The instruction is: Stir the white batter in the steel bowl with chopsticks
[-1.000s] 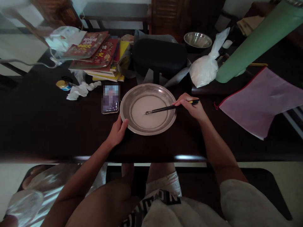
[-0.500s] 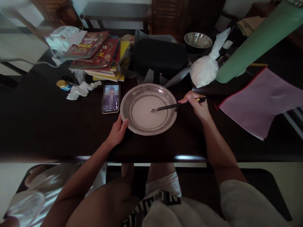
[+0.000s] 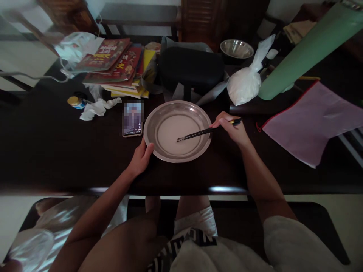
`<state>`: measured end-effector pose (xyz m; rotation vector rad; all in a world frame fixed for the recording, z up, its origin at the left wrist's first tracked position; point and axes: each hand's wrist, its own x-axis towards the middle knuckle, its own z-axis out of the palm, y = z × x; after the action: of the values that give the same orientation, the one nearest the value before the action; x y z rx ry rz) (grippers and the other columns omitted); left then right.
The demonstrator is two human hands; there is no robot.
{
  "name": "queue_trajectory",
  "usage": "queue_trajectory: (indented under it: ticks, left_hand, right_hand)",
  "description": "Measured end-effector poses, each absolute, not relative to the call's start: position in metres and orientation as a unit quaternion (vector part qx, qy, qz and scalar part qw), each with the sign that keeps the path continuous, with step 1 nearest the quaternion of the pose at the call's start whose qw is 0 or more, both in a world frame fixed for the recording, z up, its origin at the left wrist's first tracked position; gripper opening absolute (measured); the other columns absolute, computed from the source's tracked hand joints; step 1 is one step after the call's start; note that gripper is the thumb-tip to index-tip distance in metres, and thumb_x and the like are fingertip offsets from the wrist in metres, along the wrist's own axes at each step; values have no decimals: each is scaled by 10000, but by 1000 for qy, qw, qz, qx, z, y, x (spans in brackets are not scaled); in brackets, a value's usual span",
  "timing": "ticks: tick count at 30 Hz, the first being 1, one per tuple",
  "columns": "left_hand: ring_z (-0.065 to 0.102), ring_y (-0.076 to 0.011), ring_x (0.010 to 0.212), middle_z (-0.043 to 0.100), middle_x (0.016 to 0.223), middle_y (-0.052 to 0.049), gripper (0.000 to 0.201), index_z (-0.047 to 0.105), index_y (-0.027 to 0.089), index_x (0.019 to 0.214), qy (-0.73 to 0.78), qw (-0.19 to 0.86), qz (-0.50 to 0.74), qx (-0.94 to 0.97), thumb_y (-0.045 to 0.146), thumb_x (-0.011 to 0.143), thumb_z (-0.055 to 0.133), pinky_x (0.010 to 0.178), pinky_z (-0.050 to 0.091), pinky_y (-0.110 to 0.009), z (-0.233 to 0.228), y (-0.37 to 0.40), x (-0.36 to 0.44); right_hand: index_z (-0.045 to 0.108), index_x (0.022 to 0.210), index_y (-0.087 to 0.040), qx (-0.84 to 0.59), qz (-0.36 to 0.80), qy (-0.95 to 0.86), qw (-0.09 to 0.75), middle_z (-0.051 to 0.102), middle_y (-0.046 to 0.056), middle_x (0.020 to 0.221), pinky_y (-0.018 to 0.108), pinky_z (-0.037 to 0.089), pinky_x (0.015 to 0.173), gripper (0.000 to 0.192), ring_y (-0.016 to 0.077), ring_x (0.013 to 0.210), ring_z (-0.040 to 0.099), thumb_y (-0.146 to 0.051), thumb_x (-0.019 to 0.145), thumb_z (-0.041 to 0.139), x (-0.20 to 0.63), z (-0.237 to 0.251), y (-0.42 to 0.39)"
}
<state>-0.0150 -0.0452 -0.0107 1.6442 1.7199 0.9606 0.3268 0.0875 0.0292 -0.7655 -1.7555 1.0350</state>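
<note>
The left hand (image 3: 141,156) grips the metal basin (image 3: 177,159) by its left rim, on the worktop (image 3: 85,158); the right hand (image 3: 231,128) pinches chopsticks (image 3: 198,133) over its milky liquid (image 3: 172,128). Stirring seems underway; how much remains, I can't tell.

Stacked books (image 3: 120,70) sat far left by a plastic bag (image 3: 72,49), with jar (image 3: 76,102), crumpled tissue (image 3: 95,109) and lit phone (image 3: 132,119) nearer, black case (image 3: 191,68) far, empty-handled-free steel bowl (image 3: 236,48) to its right, green cylinder (image 3: 309,54) and purple pouch (image 3: 312,126) right.

top red book (image 3: 107,55): yellow "中国史" | red book beneath (image 3: 127,67): "史" | shirt (image 3: 224,255): black "N"
</note>
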Motion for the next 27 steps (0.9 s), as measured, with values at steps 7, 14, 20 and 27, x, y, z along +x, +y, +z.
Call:
queue_trajectory:
  ticks: [7, 14, 20, 27]
  left_hand:
    - [653, -372, 1272, 673, 1400, -214, 950, 509, 111, 1512, 640, 284, 357, 618, 836, 932, 308, 1099, 501, -510, -9, -45, -14]
    - [643, -369, 1289, 670, 1402, -212, 935, 513, 116, 1508, 638, 279, 357, 622, 829, 940, 305, 1109, 492, -504, -11, -46, -16]
    - [648, -373, 1277, 675, 1390, -215, 948, 523, 107, 1498, 640, 289, 356, 617, 837, 932, 307, 1110, 489, -507, -10, -46, -15]
    - [645, -371, 1279, 677, 1393, -205, 942, 516, 119, 1508, 639, 284, 363, 616, 836, 931, 318, 1110, 490, -512, -11, -45, -15]
  right_hand:
    - [776, 696, -274, -345, 402, -694, 487, 741, 12, 713, 399, 572, 779, 423, 188, 730, 721, -591, 937, 632, 328, 33, 87]
    - [800, 759, -312, -329, 397, -733, 444, 789, 11, 808, 434, 567, 852, 344, 217, 867, 728, -593, 909, 671, 326, 32, 87]
    - [783, 703, -307, -324, 419, -704, 473, 751, 11, 725, 408, 581, 770, 400, 195, 745, 711, -597, 935, 634, 327, 31, 87]
    - [795, 751, -287, -349, 393, -703, 479, 772, 17, 771, 405, 575, 822, 379, 200, 803, 727, -591, 925, 651, 328, 30, 88]
